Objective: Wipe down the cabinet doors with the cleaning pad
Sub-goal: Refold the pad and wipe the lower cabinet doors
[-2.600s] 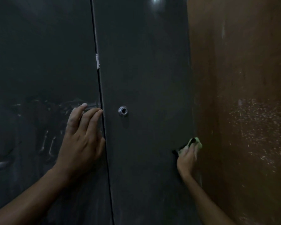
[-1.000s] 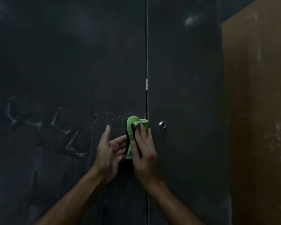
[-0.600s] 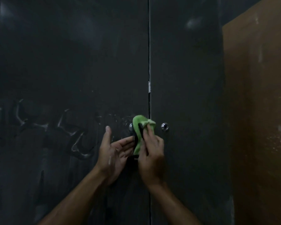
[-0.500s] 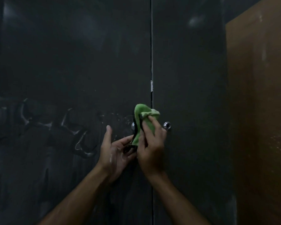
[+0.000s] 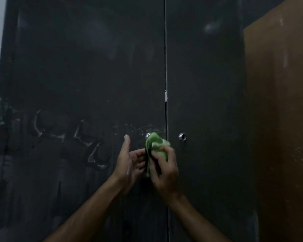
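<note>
Cleaning pad [image 5: 157,149], green with a dark strip down its left side, sits in front of the seam between the two dark cabinet doors, just below the left knob [image 5: 148,136], which it partly covers. In the head view, the only one, the right hand [image 5: 164,169] grasps it, fingers [image 5: 162,151] curled over its lower half. The left hand [image 5: 129,163] is alongside, thumb up and fingers relaxed, their tips touching the pad's dark edge; it seems to be straightening the pad for a fresh grip rather than wiping. The pad stands roughly upright, long axis vertical, bunched top pointing up. Pale smears [image 5: 87,144] cover the left door [image 5: 77,75]; the right door [image 5: 205,102], with its own knob [image 5: 182,137], looks cleaner. A brown panel [image 5: 278,119] stands farther right.
</note>
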A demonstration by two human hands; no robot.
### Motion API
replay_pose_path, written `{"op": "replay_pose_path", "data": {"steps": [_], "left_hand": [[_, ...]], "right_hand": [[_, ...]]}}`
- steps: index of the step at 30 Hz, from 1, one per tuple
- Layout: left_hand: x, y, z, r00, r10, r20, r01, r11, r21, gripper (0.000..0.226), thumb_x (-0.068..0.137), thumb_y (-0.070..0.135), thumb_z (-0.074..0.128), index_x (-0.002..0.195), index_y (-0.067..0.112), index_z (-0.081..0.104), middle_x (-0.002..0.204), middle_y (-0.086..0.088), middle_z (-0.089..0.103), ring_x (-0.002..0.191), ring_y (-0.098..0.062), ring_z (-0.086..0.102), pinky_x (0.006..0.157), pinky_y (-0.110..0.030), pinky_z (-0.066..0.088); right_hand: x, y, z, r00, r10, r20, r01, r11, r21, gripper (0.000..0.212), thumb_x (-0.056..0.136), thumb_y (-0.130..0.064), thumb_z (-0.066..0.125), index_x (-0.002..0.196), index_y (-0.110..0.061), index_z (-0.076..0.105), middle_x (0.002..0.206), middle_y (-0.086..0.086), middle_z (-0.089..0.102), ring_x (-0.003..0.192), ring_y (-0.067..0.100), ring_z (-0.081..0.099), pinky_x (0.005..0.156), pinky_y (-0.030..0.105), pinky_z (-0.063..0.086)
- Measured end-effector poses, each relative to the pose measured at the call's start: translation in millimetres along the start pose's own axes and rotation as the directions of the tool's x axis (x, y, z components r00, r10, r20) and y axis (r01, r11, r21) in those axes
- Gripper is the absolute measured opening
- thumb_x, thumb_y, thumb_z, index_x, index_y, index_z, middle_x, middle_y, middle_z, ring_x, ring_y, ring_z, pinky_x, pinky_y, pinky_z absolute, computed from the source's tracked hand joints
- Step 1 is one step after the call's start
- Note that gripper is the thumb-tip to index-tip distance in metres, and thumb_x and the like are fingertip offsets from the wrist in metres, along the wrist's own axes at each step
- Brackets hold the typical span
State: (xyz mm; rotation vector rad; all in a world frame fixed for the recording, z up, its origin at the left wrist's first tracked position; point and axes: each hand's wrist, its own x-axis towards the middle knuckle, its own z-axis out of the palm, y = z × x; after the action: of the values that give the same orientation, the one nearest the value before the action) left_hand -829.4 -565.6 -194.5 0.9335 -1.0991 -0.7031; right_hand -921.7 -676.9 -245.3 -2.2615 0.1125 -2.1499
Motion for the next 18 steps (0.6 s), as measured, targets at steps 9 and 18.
{"op": "replay_pose_path", "data": {"steps": [9,18], "left_hand": [[-13.7,-2.2,3.8,0.948,0.308,-0.079,-0.256,0.888,0.383,0.076,0.098,0.079,0.026,0.099,0.026,0.08,0.098,0.005,0.081,0.094,-0.01,0.077,0.072,-0.022,0.06],[-18.0,-5.5,-23.0,0.576,0.815,0.066,-0.451,0.249,0.857,0.025,0.105,0.033,0.041,0.089,0.022,0.057,0.082,0.01,0.055,0.08,-0.011,0.052,0.067,-0.026,0.038]], "right_hand": [[99.0,-3.1,-16.0,0.967,0.191,0.167,-0.216,0.964,0.152,0.023,0.095,-0.018,0.066,0.116,-0.016,0.074,0.113,-0.005,0.067,0.103,0.007,0.061,0.091,0.027,0.052],[78.6,-16.6,-28.6,0.647,-0.378,0.662,0.726,0.571,-0.384,0.028,0.08,-0.05,0.067,0.085,-0.025,0.077,0.097,-0.009,0.071,0.117,0.03,0.055,0.09,0.042,0.039]]}}
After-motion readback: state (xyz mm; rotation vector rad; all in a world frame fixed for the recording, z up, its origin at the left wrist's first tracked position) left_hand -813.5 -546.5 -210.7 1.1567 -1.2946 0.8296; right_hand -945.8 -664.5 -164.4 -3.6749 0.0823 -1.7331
